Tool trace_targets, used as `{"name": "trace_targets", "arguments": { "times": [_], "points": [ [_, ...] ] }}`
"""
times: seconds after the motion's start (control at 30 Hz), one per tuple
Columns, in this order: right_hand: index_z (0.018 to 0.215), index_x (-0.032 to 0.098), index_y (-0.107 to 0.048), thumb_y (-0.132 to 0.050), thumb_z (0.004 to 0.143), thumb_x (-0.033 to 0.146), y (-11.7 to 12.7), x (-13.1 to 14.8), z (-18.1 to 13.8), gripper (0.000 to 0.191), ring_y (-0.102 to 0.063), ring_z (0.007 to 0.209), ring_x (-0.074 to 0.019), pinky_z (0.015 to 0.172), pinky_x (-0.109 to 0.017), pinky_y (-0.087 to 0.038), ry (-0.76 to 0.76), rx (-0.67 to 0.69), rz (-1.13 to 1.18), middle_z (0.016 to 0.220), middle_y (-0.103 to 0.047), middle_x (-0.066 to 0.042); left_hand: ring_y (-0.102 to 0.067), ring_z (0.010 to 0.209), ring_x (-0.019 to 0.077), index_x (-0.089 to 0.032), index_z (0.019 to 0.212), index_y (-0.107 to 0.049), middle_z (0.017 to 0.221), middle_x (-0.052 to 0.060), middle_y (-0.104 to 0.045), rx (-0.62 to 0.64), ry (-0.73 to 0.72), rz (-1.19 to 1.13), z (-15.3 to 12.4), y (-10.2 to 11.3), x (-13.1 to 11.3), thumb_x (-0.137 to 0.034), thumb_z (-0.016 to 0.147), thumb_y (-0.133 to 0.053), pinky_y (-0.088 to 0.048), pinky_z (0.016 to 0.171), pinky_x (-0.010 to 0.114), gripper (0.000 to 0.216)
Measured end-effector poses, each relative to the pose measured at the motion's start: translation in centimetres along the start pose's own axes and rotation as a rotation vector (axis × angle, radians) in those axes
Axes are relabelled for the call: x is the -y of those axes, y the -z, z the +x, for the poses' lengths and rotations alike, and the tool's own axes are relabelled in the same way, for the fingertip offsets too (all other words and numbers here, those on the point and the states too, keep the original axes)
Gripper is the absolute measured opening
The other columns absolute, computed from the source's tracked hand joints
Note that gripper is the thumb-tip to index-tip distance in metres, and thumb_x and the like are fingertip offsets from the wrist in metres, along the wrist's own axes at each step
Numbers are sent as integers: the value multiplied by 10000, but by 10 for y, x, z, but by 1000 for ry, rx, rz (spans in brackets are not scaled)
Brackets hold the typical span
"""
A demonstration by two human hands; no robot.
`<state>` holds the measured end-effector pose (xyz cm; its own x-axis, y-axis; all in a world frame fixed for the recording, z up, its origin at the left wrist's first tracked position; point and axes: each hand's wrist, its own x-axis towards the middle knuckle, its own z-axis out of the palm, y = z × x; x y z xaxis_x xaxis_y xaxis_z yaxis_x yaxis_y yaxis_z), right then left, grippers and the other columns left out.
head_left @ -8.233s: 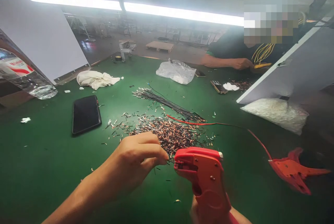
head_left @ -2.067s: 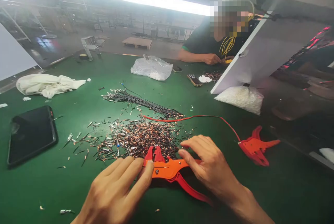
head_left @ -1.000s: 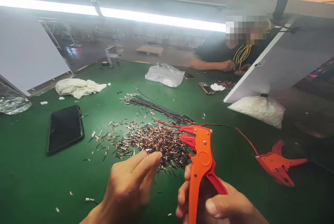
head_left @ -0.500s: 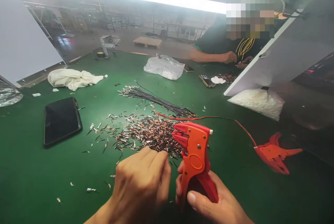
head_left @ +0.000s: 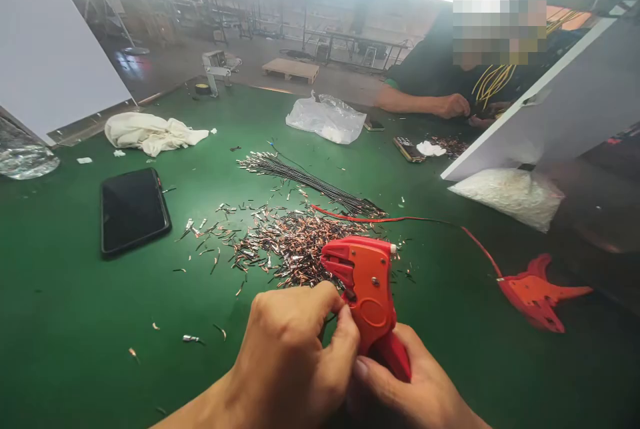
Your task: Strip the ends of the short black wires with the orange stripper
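Red-and-orange stripping tool (head_left: 367,289) sits in the right hand (head_left: 420,375), which is clamped round its handles; head end up, tilted slightly left, held above the green tabletop (head_left: 200,302) and in front of the heap of clippings (head_left: 300,245). Left hand (head_left: 300,342) is curled right beside it, thumb and forefinger drawn close at the tool's front, below its jaws; can't tell if anything is pinched there. Both hands close together, low centre.

Heap: short black and copper-coloured bits, a few silvery ones, thinning out to the left. Loose metal terminal (head_left: 191,338) lies apart, near side, left of the left hand. Bundle of black wires (head_left: 315,182) behind the heap, slanting, silvery ends fanned to the left. Red cord (head_left: 400,219) runs from by the bundle to a second tool (head_left: 540,289), similar colours, lying on the right.

Left: dark phone (head_left: 134,210), flat; white cloth (head_left: 153,132) crumpled behind it. Far side: clear plastic bag (head_left: 325,119), keypad device (head_left: 409,149), white wad (head_left: 430,149) just beside that. Filled bag (head_left: 510,195) at the foot of the right-hand panel (head_left: 555,99). Across, a person in a dark top (head_left: 425,62), yellow strands (head_left: 493,85) in front of the chest, one hand (head_left: 453,105) visible over the tabletop.
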<state>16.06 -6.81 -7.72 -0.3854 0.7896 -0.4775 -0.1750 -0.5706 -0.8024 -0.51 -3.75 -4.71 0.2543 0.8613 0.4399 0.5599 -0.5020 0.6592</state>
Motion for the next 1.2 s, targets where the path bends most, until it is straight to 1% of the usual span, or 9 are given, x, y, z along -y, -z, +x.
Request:
{"name": "trace_targets", "arguments": {
  "times": [0.17,0.3,0.43,0.53,0.6,0.73,0.9,1.03,1.2],
  "points": [
    [859,172,-624,-832,677,589,3,-8,-1,501,-444,596,-109,549,-231,-386,-9,-90,34,662,-529,25,-353,355,73,-181,599,-520,451,-77,-429,18,-3,26,-1,-4,2,-101,833,-495,-297,365,195,248],
    [820,206,-579,-792,711,611,5,-12,1,470,-353,424,-87,410,-233,-299,0,-61,29,506,-435,77,-383,354,73,-184,632,-511,464,-72,-457,44,4,26,-3,-8,4,-89,841,-478,-315,373,187,232],
    [830,207,-570,-728,758,646,8,-13,5,472,-350,371,-89,380,-229,-292,-34,-6,11,456,-407,91,-409,347,82,-187,639,-510,471,-63,-488,51,9,47,-4,-9,6,-96,849,-491,-328,371,196,229],
    [777,181,-566,-688,780,657,11,-10,8,491,-403,397,-81,408,-218,-330,1,80,26,514,-470,59,-487,383,101,-177,694,-565,519,-40,-564,78,-29,53,-3,-7,11,-83,875,-480,-391,403,206,221],
    [787,162,-583,-684,796,629,13,-5,8,477,-485,482,-97,495,-235,-403,60,126,41,595,-539,20,-586,467,128,-167,771,-608,594,-9,-637,95,-94,57,-3,-6,15,-74,899,-458,-470,470,222,218],
    [949,152,-622,-712,828,551,20,4,3,426,-574,665,-140,677,-289,-453,171,89,-16,732,-627,-22,-645,529,152,-155,858,-619,650,24,-684,20,-222,98,-3,-6,20,-74,908,-440,-512,509,242,203],
    [982,161,-641,-742,825,478,27,6,0,368,-598,644,-139,649,-293,-468,101,116,201,750,-644,-19,-602,467,124,-169,857,-626,609,-14,-658,-30,-123,153,-4,-6,20,-60,895,-466,-454,456,224,197],
    [1006,173,-665,-707,847,404,31,17,1,284,-647,707,-192,689,-346,-505,172,21,289,813,-702,-54,-623,524,125,-186,860,-637,648,-22,-675,-36,-78,135,-2,-3,20,-94,903,-510,-457,494,230,162],
    [968,184,-678,-727,821,291,28,30,0,188,-643,693,-178,666,-337,-517,264,-100,211,949,-702,-48,-563,574,142,-173,923,-653,677,-5,-657,-9,-231,158,1,-6,20,-36,880,-519,-386,543,263,196]
  ]
}}
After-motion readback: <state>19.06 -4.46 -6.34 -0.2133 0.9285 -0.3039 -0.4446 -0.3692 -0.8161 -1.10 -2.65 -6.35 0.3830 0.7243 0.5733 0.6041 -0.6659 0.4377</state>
